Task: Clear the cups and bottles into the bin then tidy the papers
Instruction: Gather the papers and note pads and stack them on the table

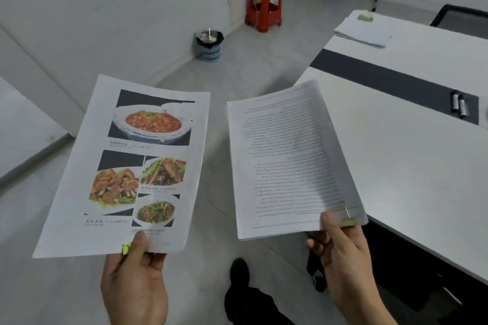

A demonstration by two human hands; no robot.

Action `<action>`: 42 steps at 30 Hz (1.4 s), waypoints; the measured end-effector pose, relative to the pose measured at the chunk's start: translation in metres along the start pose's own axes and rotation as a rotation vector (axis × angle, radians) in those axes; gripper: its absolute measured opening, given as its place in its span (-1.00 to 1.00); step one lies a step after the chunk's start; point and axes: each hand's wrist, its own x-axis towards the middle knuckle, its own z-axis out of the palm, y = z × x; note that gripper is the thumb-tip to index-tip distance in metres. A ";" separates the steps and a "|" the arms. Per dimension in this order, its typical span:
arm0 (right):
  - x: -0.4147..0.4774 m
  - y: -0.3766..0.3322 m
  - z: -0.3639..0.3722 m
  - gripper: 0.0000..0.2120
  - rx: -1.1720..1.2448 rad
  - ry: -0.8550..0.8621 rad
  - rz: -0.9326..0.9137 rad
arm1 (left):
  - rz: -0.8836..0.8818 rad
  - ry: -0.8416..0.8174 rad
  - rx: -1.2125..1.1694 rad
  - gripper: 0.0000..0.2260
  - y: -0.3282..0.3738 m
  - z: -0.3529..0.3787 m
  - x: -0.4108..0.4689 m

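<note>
Holding two clipped paper sets, one in each hand, beside the long white table [412,166].
The left hand [134,282] pinches the near edge of the white printed sheets with colour food photos [126,163], thumb on top just right of a small green clip [126,248]. The right hand [340,248] grips the near corner of the thick stack of white text pages [290,161], thumb pressed just left of its green binder clip [348,221], fingers curled underneath. Beyond the right fingertips, two black-and-white markers [459,104] lie on the table's dark strip. Farther on, a clipped pile of white papers [364,30] rests at the table's far end. Well beyond both thumbs, the blue patterned bin with a black liner [210,45] stands against the wall, near a red plastic stool [264,2].
</note>
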 end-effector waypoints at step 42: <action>0.706 -0.165 0.388 -0.73 0.385 0.748 -0.338 | -0.315 -0.898 0.273 -0.69 -0.079 0.846 0.550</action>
